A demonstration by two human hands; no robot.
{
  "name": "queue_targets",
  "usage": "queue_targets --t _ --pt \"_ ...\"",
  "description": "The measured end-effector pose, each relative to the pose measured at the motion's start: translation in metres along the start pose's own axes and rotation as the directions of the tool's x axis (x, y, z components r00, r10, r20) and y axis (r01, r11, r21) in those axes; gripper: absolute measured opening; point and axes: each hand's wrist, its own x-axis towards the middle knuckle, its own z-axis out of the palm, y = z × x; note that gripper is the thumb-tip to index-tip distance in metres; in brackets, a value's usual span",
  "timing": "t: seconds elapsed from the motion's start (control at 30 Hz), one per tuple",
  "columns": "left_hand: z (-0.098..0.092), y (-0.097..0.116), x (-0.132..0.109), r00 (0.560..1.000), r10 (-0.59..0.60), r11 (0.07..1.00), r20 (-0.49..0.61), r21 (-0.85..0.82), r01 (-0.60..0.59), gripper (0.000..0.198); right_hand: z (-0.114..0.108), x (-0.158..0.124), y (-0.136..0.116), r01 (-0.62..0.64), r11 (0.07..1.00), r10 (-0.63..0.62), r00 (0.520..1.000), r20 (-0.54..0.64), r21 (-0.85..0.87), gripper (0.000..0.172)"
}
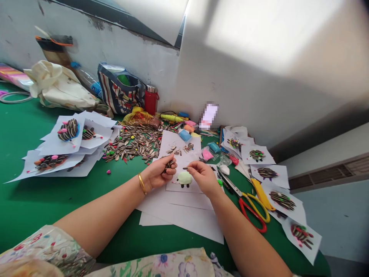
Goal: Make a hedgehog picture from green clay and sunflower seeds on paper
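Two forearms of ours slant inward over white paper. On it lies a pale green shape; near its far edge our right hand, knuckles up, pinches a dark seed. Our left hand, palm half up, curls around several seeds. Beyond spreads a seed heap, then a red bottle.

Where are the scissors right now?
In the head view, the scissors lie on the green table, to the right of the person's right hand, with their handles close beside the long yellow tool.
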Motion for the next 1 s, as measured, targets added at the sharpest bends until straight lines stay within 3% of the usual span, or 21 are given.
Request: queue_targets --t 0.17,0.4,0.53,0.77,1.0 --pt "-0.005 0.005 0.007 0.998 0.023 0.996 -0.052 -0.09 -0.028 0.026 -0.003 -0.006 0.014 0.055 0.99 -0.051 0.998 0.029 -0.128 0.013" --pt "-0.007 0.005 0.009 0.999 -0.005 0.997 -0.039 -0.073 0.002 0.03 -0.001 -0.005 0.022 -0.033 0.991 0.025 0.998 0.065 0.128 0.007" --pt "-0.006 0.004 0.008 0.999 -0.002 0.998 -0.041 -0.059 0.0 0.029 -0.002 -0.005 0.018 -0.008 0.991 0.002 0.999 0.04 0.135 0.007" --pt "-0.006 0.004 0.008 0.999 0.005 0.999 -0.046 -0.043 -0.007 0.03 0.0 -0.007 0.019 0.144 0.984 -0.137 0.988 0.074 -0.105 0.009" --pt "-0.006 0.003 0.008 0.999 0.001 0.999 -0.036 -0.046 -0.003 0.029 0.003 -0.009 0.016 0.417 0.81 -0.372 0.909 0.188 -0.413 0.012"
